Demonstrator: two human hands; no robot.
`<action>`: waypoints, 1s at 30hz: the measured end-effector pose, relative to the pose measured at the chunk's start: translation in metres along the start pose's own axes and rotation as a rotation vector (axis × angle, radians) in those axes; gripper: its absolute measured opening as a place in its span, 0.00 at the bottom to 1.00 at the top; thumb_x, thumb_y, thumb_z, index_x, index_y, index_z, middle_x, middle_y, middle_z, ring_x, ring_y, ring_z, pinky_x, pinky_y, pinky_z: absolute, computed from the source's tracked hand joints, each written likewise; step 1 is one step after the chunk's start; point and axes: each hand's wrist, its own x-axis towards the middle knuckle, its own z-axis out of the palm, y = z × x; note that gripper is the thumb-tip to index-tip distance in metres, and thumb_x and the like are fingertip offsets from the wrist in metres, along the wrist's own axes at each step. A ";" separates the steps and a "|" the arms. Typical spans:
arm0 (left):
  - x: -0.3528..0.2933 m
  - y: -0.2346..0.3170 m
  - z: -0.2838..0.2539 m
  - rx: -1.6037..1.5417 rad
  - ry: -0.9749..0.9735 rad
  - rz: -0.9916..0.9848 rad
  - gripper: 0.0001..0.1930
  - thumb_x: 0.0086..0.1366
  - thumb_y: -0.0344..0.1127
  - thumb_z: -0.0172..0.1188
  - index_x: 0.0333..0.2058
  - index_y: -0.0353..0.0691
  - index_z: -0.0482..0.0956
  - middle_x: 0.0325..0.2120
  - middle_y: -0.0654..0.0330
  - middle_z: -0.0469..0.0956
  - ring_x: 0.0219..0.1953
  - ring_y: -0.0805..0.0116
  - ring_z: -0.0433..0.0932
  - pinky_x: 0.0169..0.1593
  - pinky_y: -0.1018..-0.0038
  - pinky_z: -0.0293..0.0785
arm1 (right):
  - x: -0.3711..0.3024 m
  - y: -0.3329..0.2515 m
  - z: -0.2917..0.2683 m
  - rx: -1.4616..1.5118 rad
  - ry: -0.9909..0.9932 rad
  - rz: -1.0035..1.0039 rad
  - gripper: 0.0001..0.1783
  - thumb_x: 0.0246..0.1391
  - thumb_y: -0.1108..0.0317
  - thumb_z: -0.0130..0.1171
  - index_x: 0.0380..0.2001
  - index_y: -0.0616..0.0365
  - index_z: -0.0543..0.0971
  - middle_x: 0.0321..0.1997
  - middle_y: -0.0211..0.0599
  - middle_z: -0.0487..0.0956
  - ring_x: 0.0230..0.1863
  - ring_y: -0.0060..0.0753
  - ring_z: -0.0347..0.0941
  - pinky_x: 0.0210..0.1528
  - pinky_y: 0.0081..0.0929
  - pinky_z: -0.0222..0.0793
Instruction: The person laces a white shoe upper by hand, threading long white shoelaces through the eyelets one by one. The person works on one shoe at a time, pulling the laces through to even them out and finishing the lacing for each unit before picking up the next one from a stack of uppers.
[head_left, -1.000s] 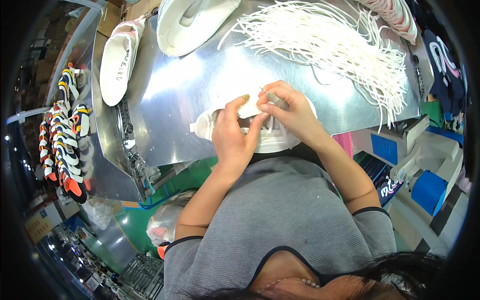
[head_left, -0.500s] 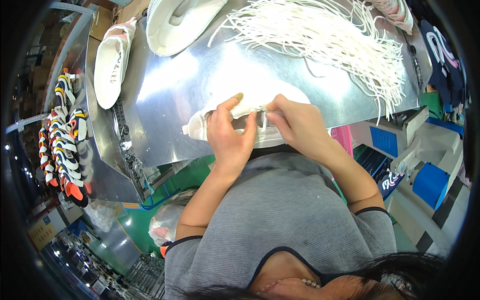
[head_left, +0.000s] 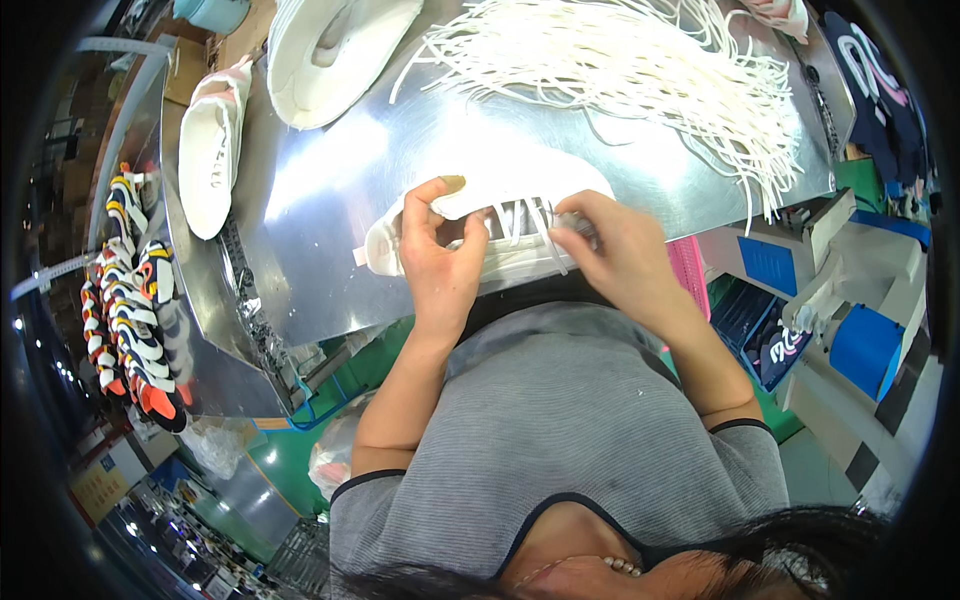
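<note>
A white shoe upper (head_left: 528, 178) lies on its side on the metal table, close in front of my body, its far part washed out by glare. White shoelace (head_left: 541, 217) crosses its opening in several strands, and one loose piece hangs over the near side. My left hand (head_left: 440, 268) grips the upper at its opening, thumb and forefinger curved around the edge; the forefinger wears a yellowish cover. My right hand (head_left: 622, 245) is closed in a pinch beside the lace strands toward the right end. What its fingertips hold is too small to make out.
A heap of white laces (head_left: 630, 75) spreads over the far right of the metal table (head_left: 310, 255). Two more white shoe uppers stand far left, one narrow (head_left: 208, 165) and one larger (head_left: 345, 60). Colourful shoe parts (head_left: 135, 310) hang in a row beyond the left edge.
More lace strands now show across the upper's opening, with a loose piece hanging on the near side. My right hand has shifted slightly right and down. The left keeps its grip.
</note>
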 end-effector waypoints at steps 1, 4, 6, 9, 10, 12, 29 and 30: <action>0.002 -0.001 0.000 -0.089 0.048 0.009 0.20 0.62 0.17 0.56 0.53 0.32 0.68 0.44 0.51 0.76 0.45 0.73 0.78 0.47 0.76 0.75 | -0.001 0.004 0.008 0.003 0.028 -0.027 0.11 0.58 0.62 0.65 0.39 0.56 0.77 0.32 0.37 0.81 0.29 0.37 0.80 0.30 0.32 0.71; 0.011 -0.004 -0.007 -0.337 0.112 0.054 0.21 0.64 0.21 0.58 0.56 0.31 0.67 0.43 0.51 0.73 0.44 0.72 0.75 0.51 0.75 0.73 | -0.004 0.017 0.018 -0.020 0.138 -0.118 0.13 0.55 0.62 0.68 0.37 0.55 0.77 0.33 0.35 0.78 0.27 0.38 0.78 0.29 0.32 0.70; 0.010 0.006 -0.018 -0.058 -0.002 -0.022 0.24 0.65 0.25 0.59 0.59 0.30 0.65 0.46 0.50 0.73 0.46 0.69 0.76 0.51 0.72 0.73 | -0.006 0.019 0.025 -0.015 0.181 -0.173 0.14 0.52 0.62 0.70 0.36 0.55 0.77 0.33 0.34 0.77 0.26 0.38 0.77 0.29 0.32 0.70; -0.016 0.017 -0.025 0.633 -0.194 0.326 0.33 0.64 0.32 0.65 0.62 0.27 0.62 0.56 0.41 0.72 0.52 0.51 0.76 0.55 0.60 0.72 | -0.003 0.020 0.041 -0.006 0.175 -0.176 0.15 0.48 0.62 0.72 0.35 0.54 0.77 0.32 0.33 0.76 0.26 0.39 0.76 0.28 0.32 0.70; -0.023 0.024 -0.020 0.697 -0.151 0.352 0.29 0.62 0.29 0.66 0.60 0.29 0.65 0.54 0.44 0.74 0.53 0.53 0.76 0.56 0.63 0.71 | 0.001 0.026 0.049 0.035 0.156 -0.155 0.15 0.47 0.63 0.71 0.35 0.54 0.77 0.32 0.33 0.76 0.26 0.38 0.76 0.27 0.32 0.70; -0.024 0.022 -0.015 0.780 -0.102 0.389 0.23 0.60 0.26 0.67 0.53 0.32 0.71 0.48 0.48 0.77 0.51 0.54 0.77 0.54 0.67 0.72 | 0.004 0.023 0.050 0.050 0.141 -0.182 0.12 0.47 0.65 0.70 0.33 0.54 0.77 0.31 0.33 0.75 0.26 0.38 0.77 0.27 0.33 0.70; -0.005 0.049 -0.016 0.604 -0.069 0.732 0.11 0.55 0.22 0.68 0.36 0.37 0.78 0.26 0.55 0.74 0.27 0.55 0.75 0.32 0.63 0.68 | 0.033 0.010 0.018 0.544 -0.035 -0.076 0.11 0.59 0.64 0.65 0.38 0.61 0.83 0.26 0.29 0.79 0.29 0.15 0.71 0.31 0.20 0.68; -0.005 0.049 -0.020 0.618 -0.070 0.737 0.12 0.55 0.22 0.68 0.37 0.36 0.78 0.26 0.55 0.75 0.27 0.54 0.75 0.32 0.63 0.68 | 0.031 0.005 0.021 0.611 -0.056 -0.033 0.10 0.59 0.64 0.65 0.37 0.61 0.83 0.26 0.27 0.78 0.29 0.15 0.70 0.32 0.20 0.67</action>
